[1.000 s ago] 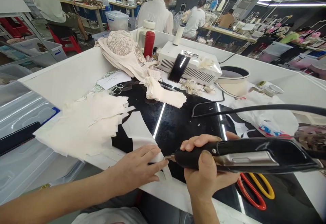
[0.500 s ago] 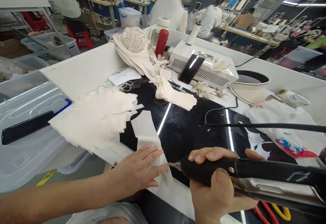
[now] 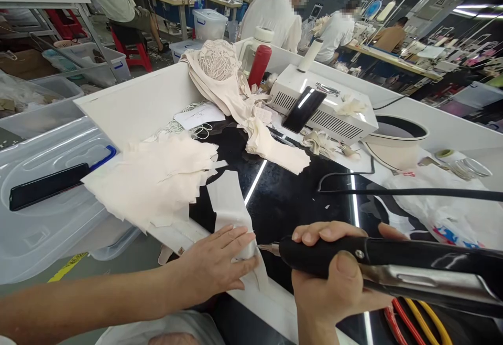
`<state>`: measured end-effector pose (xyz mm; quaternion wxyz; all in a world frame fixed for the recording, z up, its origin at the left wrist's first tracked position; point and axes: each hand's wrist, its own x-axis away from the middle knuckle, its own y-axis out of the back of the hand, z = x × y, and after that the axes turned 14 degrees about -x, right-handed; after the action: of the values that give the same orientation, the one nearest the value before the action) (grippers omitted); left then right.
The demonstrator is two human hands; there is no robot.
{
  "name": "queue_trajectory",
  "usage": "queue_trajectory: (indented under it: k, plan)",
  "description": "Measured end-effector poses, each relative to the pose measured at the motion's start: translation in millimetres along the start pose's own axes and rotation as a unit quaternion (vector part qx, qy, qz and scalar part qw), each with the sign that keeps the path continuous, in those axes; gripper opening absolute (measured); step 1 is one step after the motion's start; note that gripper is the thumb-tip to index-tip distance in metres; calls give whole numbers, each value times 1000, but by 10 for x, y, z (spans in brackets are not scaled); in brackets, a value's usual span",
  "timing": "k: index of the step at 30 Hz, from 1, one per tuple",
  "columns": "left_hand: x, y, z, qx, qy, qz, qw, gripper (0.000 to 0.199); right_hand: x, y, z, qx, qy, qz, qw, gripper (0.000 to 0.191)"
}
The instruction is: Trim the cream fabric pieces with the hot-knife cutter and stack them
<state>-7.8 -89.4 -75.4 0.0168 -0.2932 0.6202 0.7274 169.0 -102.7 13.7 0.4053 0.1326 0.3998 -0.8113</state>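
Note:
My left hand (image 3: 222, 261) lies flat, fingers spread, on a pale fabric strip (image 3: 228, 198) at the front edge of the black tabletop (image 3: 291, 198). Wrapped in my right hand (image 3: 334, 277) is a thick black handheld tool (image 3: 326, 255) with a silver lever along its side. Its narrow metal tip points left at the strip's right edge, close to my left fingertips; whether it touches the fabric I cannot tell. A layered pile of cream fabric pieces (image 3: 153, 177) spreads left of the strip. Farther back lies a smaller stack of cream pieces (image 3: 279, 148).
Behind stand a vented white box (image 3: 338, 91) with a phone (image 3: 304, 109) leaning on it, a red bottle (image 3: 259, 66) and beige lace bras (image 3: 218, 73). A black cable (image 3: 412, 192) crosses the right side. Red and yellow handles (image 3: 424, 319) lie below the tool. Co-workers sit beyond.
The view has shifted slightly, so the surroundings sit farther right. The tool's tip has moved slightly up along the strip's edge. My left hand stays flat on the strip.

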Motion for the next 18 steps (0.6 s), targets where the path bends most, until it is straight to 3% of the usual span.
queue_trajectory:
  k: [18]
  plan:
    - [15,-29,-11,18,16,-6,1000,84,-57,-58,-117,-15,-1,4,1000,46]
